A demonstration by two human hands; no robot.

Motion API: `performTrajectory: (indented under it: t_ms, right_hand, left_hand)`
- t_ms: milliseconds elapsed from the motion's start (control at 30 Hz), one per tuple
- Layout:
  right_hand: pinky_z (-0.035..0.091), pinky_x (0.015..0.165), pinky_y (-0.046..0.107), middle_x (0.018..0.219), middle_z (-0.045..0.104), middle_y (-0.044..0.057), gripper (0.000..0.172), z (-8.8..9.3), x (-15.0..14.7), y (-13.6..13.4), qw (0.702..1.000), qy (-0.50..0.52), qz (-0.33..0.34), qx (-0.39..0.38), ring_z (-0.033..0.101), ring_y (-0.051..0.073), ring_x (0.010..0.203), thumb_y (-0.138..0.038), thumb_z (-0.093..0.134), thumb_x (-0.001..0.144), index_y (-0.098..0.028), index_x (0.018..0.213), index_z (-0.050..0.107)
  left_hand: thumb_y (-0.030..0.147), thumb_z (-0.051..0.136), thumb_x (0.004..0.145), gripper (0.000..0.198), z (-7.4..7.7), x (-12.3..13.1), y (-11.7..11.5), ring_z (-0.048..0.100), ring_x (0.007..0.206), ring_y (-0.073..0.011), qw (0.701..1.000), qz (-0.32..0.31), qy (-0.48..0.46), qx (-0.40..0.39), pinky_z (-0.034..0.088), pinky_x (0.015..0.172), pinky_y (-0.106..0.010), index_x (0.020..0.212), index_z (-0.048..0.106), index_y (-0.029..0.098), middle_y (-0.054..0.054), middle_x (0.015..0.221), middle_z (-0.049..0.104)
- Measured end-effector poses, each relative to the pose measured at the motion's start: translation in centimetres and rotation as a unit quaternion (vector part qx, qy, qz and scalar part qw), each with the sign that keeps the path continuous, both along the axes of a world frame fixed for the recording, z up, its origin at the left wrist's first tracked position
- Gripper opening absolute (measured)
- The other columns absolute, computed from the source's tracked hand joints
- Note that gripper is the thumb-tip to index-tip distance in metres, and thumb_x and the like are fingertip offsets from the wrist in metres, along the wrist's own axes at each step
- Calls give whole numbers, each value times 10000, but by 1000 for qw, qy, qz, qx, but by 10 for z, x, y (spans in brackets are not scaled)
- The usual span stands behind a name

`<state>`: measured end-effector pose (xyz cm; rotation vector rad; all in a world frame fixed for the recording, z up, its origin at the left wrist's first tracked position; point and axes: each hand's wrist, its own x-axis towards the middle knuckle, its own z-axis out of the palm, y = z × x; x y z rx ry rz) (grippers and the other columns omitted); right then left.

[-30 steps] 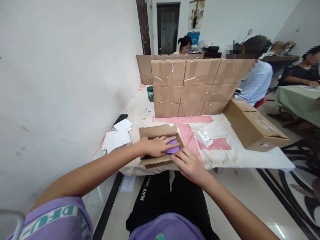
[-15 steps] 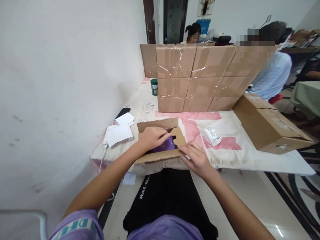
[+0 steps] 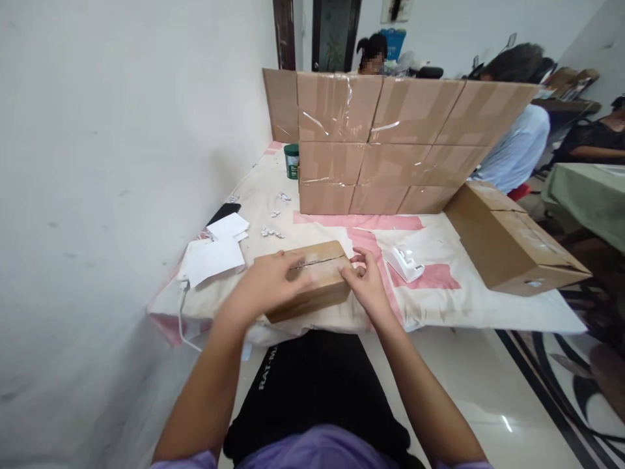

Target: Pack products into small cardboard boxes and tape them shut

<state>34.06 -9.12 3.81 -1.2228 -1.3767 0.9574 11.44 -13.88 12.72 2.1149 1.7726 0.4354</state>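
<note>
Brown cardboard forms a small oblong carton [image 3: 319, 286] near the front edge of a table spread with a cream-and-pink cloth [image 3: 454, 309]; its top flaps nearly meet along a thin dark slit, and it sits at a slight slant to the table edge. The left hand [image 3: 268, 280], blurred, lies over the carton's left end, thumb and fingers well parted across the flaps. The right hand [image 3: 367, 281] is at the right end, fingers curled and thumb near them, the gap narrow; I cannot tell whether it pinches the cardboard edge.

Cloth shows between the right hand and a small white plastic device [image 3: 406, 266], giving some room sideways. Further right, a long brown taped cardboard carton [image 3: 517, 234] lies slantwise at the table's right side. Behind, a stack of brown cartons in shiny tape [image 3: 336, 111] stands like a wall, limiting reach forward; a strip of cloth separates it from the small carton. Beside its left edge stands a green lidded tub [image 3: 291, 163]. Crumpled silvery scraps [image 3: 272, 232] dot the cloth left of centre, and white paper sheets [image 3: 217, 260] lie near the left edge, well apart from the small carton.
</note>
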Motion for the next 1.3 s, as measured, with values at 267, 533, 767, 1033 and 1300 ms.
performTrajectory:
  t_ms: [267, 533, 767, 1033, 1300]
  right_hand:
    - [469, 822, 312, 963, 668, 79, 349, -8, 139, 38, 962, -133, -238, -10, 596, 210, 939, -503, 535, 906, -191, 863, 686]
    - [417, 488, 244, 593, 563, 31, 347, -5, 195, 81, 945, -121, -135, -273, 509, 132, 514, -433, 544, 941, -151, 788, 674]
    - [280, 371, 214, 482, 394, -26, 368, 7, 203, 94, 923, -97, -67, -366, 303, 85, 420, -449, 609, 917, -132, 748, 692]
    - [381, 441, 241, 498, 420, -41, 241, 17, 183, 77, 936, -20, -25, -350, 385, 85, 458, -303, 792, 691, -165, 673, 595]
    - [230, 339, 200, 510, 510, -32, 421, -26, 172, 25, 960, 58, -164, -219, 427, 61, 369, -320, 808, 654, -205, 542, 419]
  left_hand:
    - [416, 689, 879, 795, -45, 49, 15, 232, 1535, -449, 975, 45, 206, 66, 190, 1124, -813, 1575, 362, 212, -168, 1669, 277]
    - [426, 729, 847, 790, -53, -15, 90, 251, 1551, -349, 968, -99, 162, 161, 114, 1238, -672, 1547, 405, 252, -83, 1643, 372]
    - [320, 613, 929, 405, -87, 87, 69, 291, 1536, -337, 909, -142, -11, 391, 175, 1248, -619, 1331, 625, 281, -77, 1538, 518]
    - [453, 830, 685, 1176, -153, 277, 144, 85, 1563, -444, 962, -167, -189, 106, 234, 1228, -611, 1625, 165, 218, -164, 1722, -23]
    - [378, 787, 718, 1127, -173, 271, 156, 211, 1528, -358, 954, -159, -221, 127, 274, 1232, -499, 1621, 129, 233, -134, 1725, -7]
